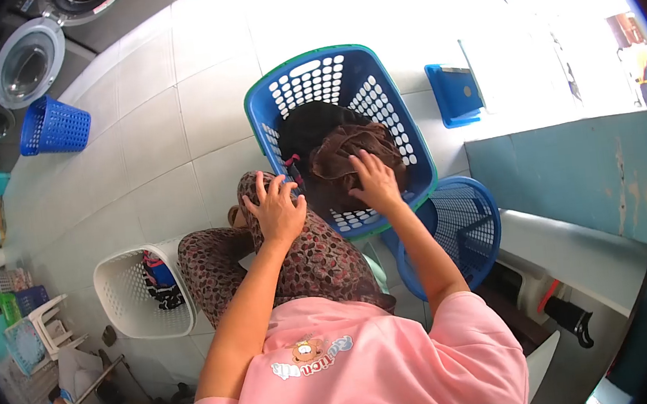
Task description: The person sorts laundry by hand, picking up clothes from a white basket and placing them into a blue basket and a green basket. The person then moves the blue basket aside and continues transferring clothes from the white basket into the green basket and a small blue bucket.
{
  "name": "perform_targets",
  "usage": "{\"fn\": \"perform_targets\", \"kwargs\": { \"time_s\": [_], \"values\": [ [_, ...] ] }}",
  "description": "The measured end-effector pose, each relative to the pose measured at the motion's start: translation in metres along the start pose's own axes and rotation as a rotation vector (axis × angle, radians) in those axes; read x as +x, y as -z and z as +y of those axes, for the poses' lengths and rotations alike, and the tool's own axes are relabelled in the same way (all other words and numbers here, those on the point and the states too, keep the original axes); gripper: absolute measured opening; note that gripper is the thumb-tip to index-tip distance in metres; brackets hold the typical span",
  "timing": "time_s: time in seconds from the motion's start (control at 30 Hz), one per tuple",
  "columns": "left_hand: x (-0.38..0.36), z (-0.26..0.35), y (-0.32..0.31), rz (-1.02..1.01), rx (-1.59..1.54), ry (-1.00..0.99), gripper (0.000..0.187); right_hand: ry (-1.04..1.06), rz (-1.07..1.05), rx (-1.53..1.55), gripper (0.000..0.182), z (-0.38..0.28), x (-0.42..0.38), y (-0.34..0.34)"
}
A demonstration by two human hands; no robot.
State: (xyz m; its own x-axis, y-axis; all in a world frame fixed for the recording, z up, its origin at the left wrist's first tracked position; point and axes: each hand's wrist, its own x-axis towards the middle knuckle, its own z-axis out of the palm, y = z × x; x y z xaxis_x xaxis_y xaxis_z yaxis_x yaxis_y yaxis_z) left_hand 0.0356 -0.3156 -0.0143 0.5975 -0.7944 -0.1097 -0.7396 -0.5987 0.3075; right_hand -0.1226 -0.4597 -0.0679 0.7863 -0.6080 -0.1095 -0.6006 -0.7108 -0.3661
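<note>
A blue laundry basket [410,157] with a green rim stands in front of my knees. Dark clothes [315,118] lie in it, with a brown garment [345,143] bunched on top. My right hand [377,184] reaches over the near side of the basket, fingers spread at the brown garment. Over my patterned trousers [321,253] at the knee is my left hand [277,211], its fingers spread and its fingertips close to the basket's left rim. Neither hand is closed round anything.
A white basket [125,302] with some clothes stands at the left. A round blue basket [472,226] is close on the right. Farther off are a small blue basket [55,126], washing machines with an open door [29,63], and a blue dustpan [454,93].
</note>
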Motion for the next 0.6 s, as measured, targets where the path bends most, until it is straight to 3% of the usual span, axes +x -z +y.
{"fn": "perform_targets", "kwargs": {
  "time_s": [0.2, 0.3, 0.37, 0.43, 0.5, 0.53, 0.6],
  "values": [
    [0.002, -0.001, 0.002, 0.05, -0.06, -0.052, 0.02, 0.223, -0.094, -0.138, 0.085, -0.055, 0.081, -0.045],
    [0.005, -0.002, 0.004, 0.043, -0.072, -0.054, 0.021, 0.206, -0.238, -0.24, 0.086, -0.072, 0.114, -0.072],
    [0.007, -0.002, 0.005, 0.033, -0.079, -0.039, 0.02, 0.2, -0.309, -0.329, 0.077, -0.073, 0.126, -0.09],
    [0.009, -0.002, 0.006, 0.013, -0.102, -0.028, 0.019, 0.003, -0.365, -0.416, 0.066, -0.065, 0.134, -0.108],
    [0.011, -0.004, 0.006, 0.004, -0.103, -0.003, 0.018, -0.203, -0.613, -0.352, 0.059, -0.055, 0.133, -0.108],
    [0.011, -0.006, 0.004, 0.01, -0.112, 0.003, 0.018, -0.274, -0.549, -0.287, 0.043, -0.039, 0.132, -0.135],
    [0.012, -0.006, 0.005, 0.025, -0.126, 0.007, 0.017, -0.205, -0.402, -0.191, 0.035, -0.023, 0.117, -0.144]
  ]
}}
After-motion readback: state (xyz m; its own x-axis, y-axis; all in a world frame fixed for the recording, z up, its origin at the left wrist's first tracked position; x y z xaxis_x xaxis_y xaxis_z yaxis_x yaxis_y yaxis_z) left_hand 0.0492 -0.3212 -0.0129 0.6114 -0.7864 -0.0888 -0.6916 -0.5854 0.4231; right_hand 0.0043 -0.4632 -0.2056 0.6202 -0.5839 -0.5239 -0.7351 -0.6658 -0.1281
